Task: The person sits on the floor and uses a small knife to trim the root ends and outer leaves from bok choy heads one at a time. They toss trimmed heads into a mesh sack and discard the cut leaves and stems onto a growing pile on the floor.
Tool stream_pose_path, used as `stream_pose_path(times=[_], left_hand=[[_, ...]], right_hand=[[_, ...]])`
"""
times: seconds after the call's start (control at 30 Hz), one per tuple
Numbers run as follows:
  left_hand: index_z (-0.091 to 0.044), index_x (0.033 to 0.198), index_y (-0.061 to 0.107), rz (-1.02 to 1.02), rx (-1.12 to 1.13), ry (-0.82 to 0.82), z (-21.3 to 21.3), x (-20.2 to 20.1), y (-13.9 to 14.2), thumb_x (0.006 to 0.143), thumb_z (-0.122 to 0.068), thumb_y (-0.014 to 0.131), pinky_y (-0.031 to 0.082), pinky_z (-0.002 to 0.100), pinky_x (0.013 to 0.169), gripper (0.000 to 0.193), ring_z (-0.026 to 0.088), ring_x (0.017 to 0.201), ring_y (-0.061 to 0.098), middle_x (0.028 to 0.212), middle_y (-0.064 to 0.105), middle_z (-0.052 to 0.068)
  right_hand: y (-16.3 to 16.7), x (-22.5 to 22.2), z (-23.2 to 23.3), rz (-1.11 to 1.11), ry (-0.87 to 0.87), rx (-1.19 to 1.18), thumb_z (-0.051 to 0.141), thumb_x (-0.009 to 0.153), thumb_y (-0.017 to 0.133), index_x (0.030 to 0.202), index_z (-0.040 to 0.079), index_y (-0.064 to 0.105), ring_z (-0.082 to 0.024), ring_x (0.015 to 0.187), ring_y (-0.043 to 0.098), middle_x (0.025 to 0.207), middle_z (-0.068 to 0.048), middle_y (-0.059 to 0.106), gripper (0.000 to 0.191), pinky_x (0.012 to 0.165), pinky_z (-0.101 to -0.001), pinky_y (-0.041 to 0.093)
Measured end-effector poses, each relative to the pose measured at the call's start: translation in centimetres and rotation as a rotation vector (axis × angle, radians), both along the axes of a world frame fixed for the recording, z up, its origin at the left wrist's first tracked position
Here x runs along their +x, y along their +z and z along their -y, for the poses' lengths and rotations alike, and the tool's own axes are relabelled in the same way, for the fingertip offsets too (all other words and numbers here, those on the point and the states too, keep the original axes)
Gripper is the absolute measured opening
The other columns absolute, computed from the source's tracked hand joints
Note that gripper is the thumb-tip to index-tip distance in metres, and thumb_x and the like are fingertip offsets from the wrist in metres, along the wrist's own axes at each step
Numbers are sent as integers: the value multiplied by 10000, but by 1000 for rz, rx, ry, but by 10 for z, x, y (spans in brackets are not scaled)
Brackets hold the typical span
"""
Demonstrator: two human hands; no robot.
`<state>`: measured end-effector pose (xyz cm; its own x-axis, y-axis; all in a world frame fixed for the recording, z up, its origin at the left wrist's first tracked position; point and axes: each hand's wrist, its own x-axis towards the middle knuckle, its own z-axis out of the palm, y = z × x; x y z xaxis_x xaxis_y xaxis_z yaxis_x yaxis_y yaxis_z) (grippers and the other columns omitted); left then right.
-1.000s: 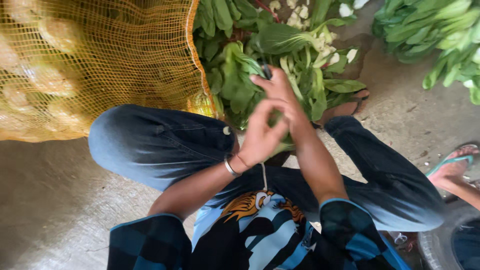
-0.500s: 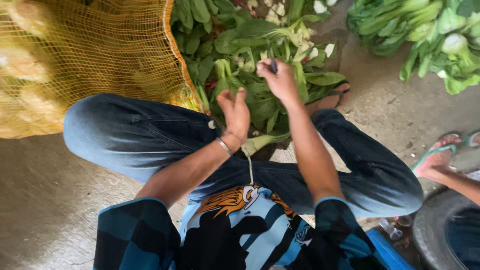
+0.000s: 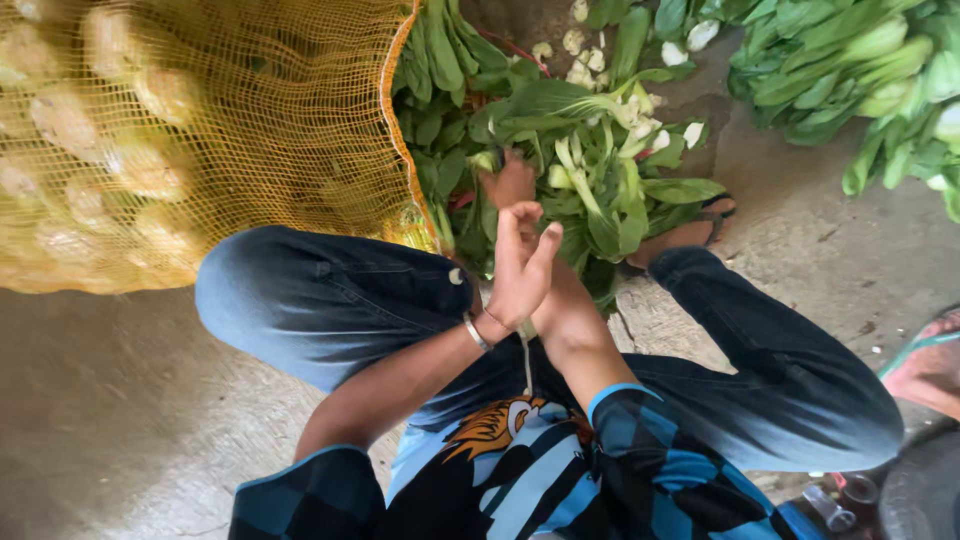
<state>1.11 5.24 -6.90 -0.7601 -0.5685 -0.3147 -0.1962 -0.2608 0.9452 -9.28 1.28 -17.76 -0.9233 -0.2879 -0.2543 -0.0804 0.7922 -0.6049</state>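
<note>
The person wears a short-sleeved shirt [image 3: 560, 480] across the bottom of the frame, checked in dark blue and black on the sleeves, with light blue edging at the cuffs. Its front carries pale blue and white diagonal stripes and an orange tiger head near the centre. A thin cord hangs down the chest. Blue-grey jeans [image 3: 330, 300] cover both legs, faded pale over the knees. A thin silver bangle [image 3: 477, 331] circles the left wrist. A sandal [image 3: 712, 218] shows at centre right.
</note>
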Motion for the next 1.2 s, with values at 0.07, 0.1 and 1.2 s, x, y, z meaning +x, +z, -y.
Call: stream_pose_path(times=[0.07, 0.1, 1.2], left_hand=[[-12, 1255, 516, -34, 37, -23, 0, -2, -1, 980, -144, 684, 464, 257, 869, 349, 108, 965, 503, 1167, 554, 52], [-10, 1249, 517, -42, 54, -28, 0, -1, 0, 978, -144, 684, 466, 251, 866, 346, 100, 975, 509, 1171, 554, 47], [-36, 1218, 677, -144, -350, -916, 35, -19, 45, 802, -179, 851, 540, 325, 869, 473, 158, 921, 671, 1046, 726, 129]], right_hand=[[-9, -2, -3, -93, 18, -77, 370, 752, 886, 1186, 91, 686, -435, 1026, 680, 1098, -220, 718, 553, 887, -515, 553], [-13, -2, -3, -187, -71, -81, 362, 742, 902, 1158, 81, 683, -433, 986, 675, 1066, -217, 713, 548, 855, -517, 544], [234, 3, -205, -297, 507, -190, 380, 838, 880, 1241, 17, 705, -285, 810, 691, 966, -131, 679, 570, 711, -381, 558]])
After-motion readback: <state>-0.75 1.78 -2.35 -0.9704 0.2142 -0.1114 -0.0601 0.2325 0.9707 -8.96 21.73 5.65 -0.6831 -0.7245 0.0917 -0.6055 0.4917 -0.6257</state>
